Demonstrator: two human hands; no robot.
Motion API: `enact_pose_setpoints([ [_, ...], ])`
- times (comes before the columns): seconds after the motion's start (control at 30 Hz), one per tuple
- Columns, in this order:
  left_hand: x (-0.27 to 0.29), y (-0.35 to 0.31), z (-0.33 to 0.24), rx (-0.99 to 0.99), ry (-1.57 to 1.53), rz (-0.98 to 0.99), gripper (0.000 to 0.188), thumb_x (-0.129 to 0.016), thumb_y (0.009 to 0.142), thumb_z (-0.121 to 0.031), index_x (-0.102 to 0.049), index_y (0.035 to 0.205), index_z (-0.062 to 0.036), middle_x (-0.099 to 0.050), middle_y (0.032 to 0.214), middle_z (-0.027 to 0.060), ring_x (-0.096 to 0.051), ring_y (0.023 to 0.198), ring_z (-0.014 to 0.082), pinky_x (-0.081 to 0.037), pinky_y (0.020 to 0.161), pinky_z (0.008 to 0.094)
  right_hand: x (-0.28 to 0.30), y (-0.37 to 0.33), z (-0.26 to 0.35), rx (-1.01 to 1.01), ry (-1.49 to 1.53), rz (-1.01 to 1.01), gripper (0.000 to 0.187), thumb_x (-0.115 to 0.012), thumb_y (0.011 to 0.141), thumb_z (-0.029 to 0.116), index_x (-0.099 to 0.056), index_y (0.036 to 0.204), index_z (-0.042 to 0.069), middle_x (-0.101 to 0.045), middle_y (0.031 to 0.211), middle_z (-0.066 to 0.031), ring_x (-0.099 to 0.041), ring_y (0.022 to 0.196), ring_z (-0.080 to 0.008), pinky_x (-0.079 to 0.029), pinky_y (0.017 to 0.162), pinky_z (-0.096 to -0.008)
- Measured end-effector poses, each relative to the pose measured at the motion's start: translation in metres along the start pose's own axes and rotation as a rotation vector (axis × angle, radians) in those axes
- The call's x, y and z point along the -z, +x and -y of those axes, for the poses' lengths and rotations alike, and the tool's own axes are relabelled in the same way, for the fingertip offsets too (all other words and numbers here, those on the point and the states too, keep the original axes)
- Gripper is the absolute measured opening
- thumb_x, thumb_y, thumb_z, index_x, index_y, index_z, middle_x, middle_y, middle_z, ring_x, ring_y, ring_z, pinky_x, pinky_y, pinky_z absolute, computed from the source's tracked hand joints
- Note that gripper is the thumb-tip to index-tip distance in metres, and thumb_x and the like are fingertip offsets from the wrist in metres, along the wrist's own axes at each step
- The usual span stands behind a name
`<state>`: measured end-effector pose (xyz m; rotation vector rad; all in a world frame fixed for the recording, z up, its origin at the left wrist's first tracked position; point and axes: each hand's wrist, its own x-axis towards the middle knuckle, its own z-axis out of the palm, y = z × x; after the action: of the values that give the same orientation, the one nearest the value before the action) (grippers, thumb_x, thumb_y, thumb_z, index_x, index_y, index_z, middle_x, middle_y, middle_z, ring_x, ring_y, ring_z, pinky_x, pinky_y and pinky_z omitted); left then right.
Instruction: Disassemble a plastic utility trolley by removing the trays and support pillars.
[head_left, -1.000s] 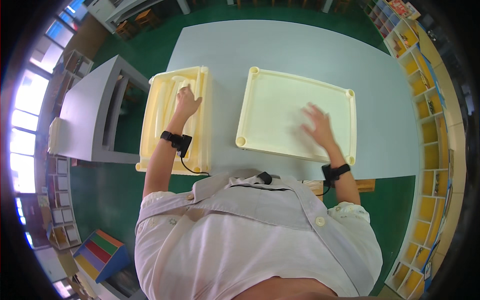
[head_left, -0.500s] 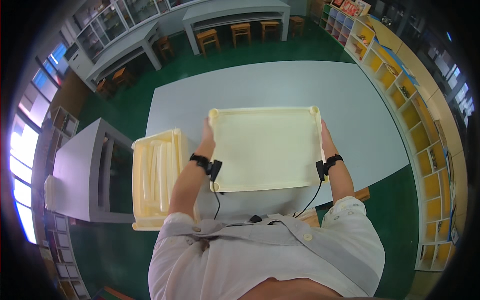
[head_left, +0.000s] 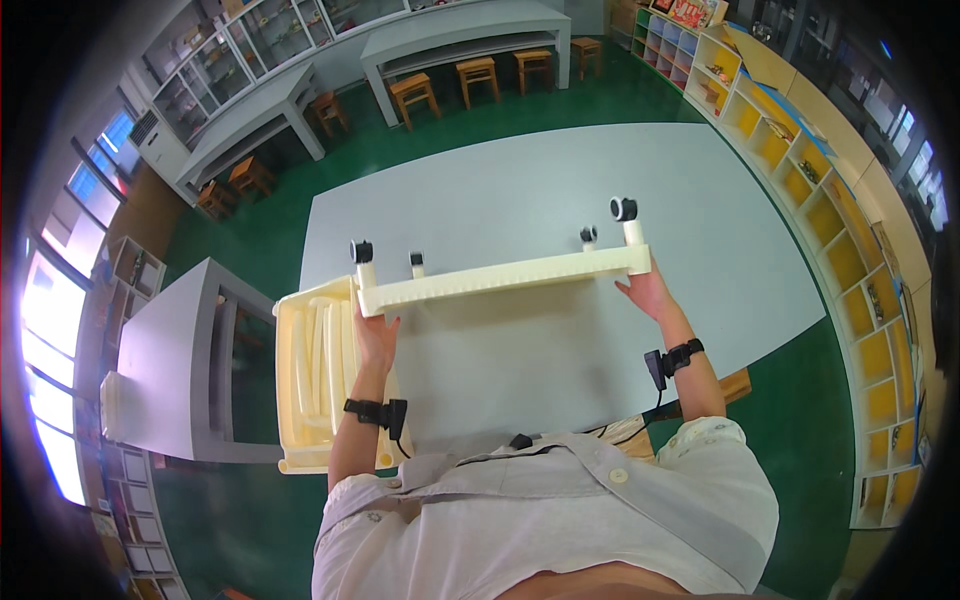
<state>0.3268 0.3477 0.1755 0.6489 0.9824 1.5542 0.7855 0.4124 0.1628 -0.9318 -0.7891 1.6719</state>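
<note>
A cream plastic shelf base with black-and-white caster wheels at its corners is tipped up, its long edge facing me and the wheels pointing away. My left hand grips its left end from below, thumb apart. At the right end my right hand holds the corner, with fingers partly hidden behind it. Below the base lies the grey table top. Close to my left hand stands a cream plastic bin with several pale tubes inside.
A smaller grey table stands to the left. Low shelves with yellow compartments curve along the right side. Wooden stools and long grey desks are at the far side. A wooden stool edge shows near my right arm.
The base, earlier seen flat from its broad face, is now tilted edge-on with its wheels showing. My left hand has moved left and nearer me; my right hand stays at the right end.
</note>
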Motion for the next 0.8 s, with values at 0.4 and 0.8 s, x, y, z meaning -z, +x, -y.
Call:
enact_pose_setpoints([
  [0.4,0.04,-0.07,0.007,0.199,0.023,0.198,0.04,-0.027,0.091,-0.034,-0.038,0.122,-0.0113,-0.046,0.119,0.0021,-0.044,0.109,0.0188,-0.032,0.095,0.0364,0.041,-0.074,-0.043,-0.305,0.187,0.027,0.041,-0.033,0.089,0.038,-0.042,0.121,0.015,-0.046,0.119,-0.0007,-0.043,0.109,-0.0161,-0.031,0.095,-0.0374],
  [0.8,0.119,-0.079,0.132,0.3,0.148,0.116,0.048,-0.034,0.09,-0.039,-0.034,0.128,-0.011,-0.05,0.114,-0.0013,-0.047,0.099,0.0093,-0.038,0.085,0.0261,0.108,-0.073,-0.181,-0.172,0.037,-0.391,0.028,-0.036,0.089,0.022,-0.052,0.105,0.005,-0.057,0.096,-0.0044,-0.054,0.087,-0.0139,-0.042,0.081,-0.0286],
])
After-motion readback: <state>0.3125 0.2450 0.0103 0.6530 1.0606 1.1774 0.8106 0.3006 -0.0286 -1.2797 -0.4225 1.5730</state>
